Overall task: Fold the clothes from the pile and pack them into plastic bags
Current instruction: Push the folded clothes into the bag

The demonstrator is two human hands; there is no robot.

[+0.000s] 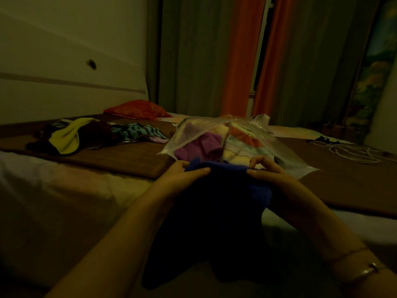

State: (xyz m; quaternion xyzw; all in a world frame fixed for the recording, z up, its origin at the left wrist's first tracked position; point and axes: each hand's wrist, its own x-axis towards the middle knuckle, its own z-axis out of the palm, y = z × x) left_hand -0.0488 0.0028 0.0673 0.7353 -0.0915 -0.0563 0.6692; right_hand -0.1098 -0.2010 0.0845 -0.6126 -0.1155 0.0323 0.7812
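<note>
Clothes still unfolded lie in a loose pile (pixel 86 134) on the far left of the bed (pixel 64 190), on a brown mat (pixel 120 157): a yellow piece (pixel 65 136) on top of dark ones, and a teal striped piece (pixel 137 131) at its right edge. Behind the pile, against the pale wall, sits an orange-red cushion (pixel 135 109).

Near the middle, the left hand (pixel 184 176) pinches the left side of the top edge of a dark blue garment (pixel 217 211), thumb on the near face and fingers curled behind. The cloth hangs down between both forearms toward the near edge. The right hand (pixel 272 175) grips the same top edge on its right side, fingers bent over it; a bracelet (pixel 365 269) circles that wrist.

Just beyond the hands lies a clear plastic bag (pixel 277 147) with folded pieces inside: a purple one (pixel 197 147) on the left, a pale striped one (pixel 245 145) beside it. The blue garment hides the bag's near edge.

Far right, white cords (pixel 352 152) lie coiled on a second brown mat (pixel 354 186). Grey and orange curtains (pixel 238 61) hang behind the bed.
</note>
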